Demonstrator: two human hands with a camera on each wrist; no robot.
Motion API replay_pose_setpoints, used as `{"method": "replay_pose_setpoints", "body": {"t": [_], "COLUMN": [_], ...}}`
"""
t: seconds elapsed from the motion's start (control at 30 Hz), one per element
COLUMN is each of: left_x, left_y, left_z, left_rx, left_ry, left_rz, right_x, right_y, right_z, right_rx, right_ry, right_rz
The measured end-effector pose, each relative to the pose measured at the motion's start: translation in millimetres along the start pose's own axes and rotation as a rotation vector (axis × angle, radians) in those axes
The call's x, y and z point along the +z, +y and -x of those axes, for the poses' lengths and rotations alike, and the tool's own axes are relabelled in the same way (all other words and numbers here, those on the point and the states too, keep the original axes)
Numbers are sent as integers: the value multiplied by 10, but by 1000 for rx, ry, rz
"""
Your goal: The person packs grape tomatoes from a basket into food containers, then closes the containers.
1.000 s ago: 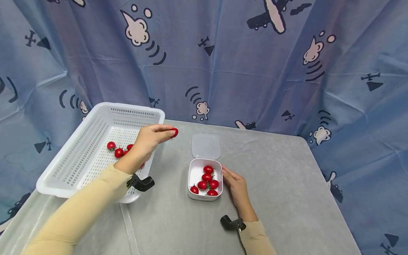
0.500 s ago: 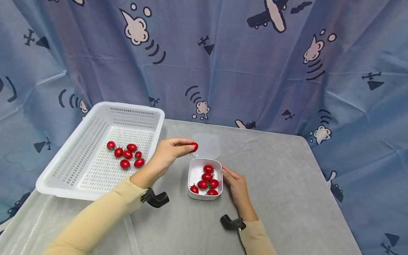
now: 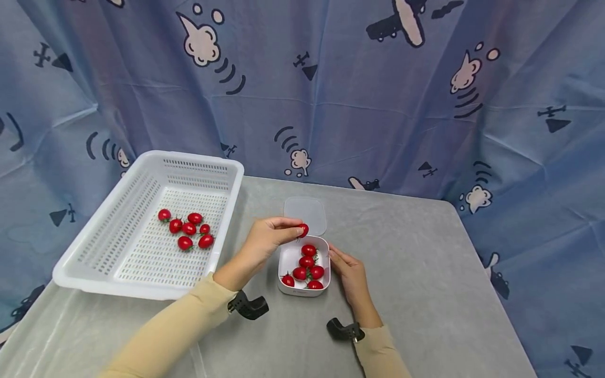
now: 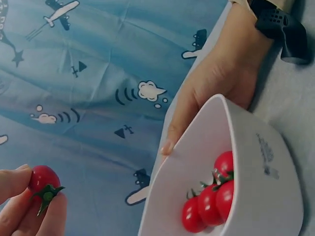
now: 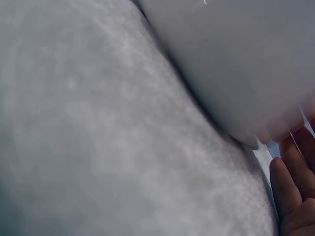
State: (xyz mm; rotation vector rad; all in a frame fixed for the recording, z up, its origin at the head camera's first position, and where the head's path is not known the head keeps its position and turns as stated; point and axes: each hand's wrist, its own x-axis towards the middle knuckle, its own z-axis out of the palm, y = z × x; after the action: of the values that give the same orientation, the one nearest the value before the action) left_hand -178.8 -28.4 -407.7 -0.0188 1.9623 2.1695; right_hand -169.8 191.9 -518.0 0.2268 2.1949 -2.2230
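Observation:
Between thumb and fingertips my left hand [image 3: 263, 245] pinches a red cherry tomato [image 3: 304, 230] with a green calyx. It is held above the far edge of a small white box [image 3: 302, 293]. Several cherry tomatoes [image 3: 307, 262] lie on the floor of that box, also seen in the left wrist view [image 4: 209, 205]. My right hand [image 3: 352, 275] rests against the box's right side with its fingers along the outer wall. In the right wrist view, the fingers [image 5: 295, 172] touch the wall's outside, partly cut off by the frame.
A large white perforated basket [image 3: 113, 286] stands at the left with several cherry tomatoes [image 3: 189, 229] in it. A translucent lid [image 3: 312, 211] lies behind the box, partly covered by my left hand. A blue patterned curtain [image 3: 359, 131] hangs behind the grey table [image 3: 416, 273].
My left hand has carried the cherry tomato from the basket's right edge rightward and nearer, to the box's far edge. The right hand and the box have stayed put.

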Motion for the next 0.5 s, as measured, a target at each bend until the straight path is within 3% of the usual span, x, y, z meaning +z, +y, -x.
{"method": "replay_pose_setpoints", "body": {"t": [0.17, 0.5], "left_x": [67, 158], "left_y": [-97, -323], "left_z": [0, -58], "left_rx": [-14, -13], "left_ry": [22, -21], "left_rz": [-14, -104], "right_x": [-4, -13], "right_y": [-4, -1], "right_z": [-2, 0], "right_rx": [4, 9], "right_ry": [6, -4], "right_rz": [31, 11]}}
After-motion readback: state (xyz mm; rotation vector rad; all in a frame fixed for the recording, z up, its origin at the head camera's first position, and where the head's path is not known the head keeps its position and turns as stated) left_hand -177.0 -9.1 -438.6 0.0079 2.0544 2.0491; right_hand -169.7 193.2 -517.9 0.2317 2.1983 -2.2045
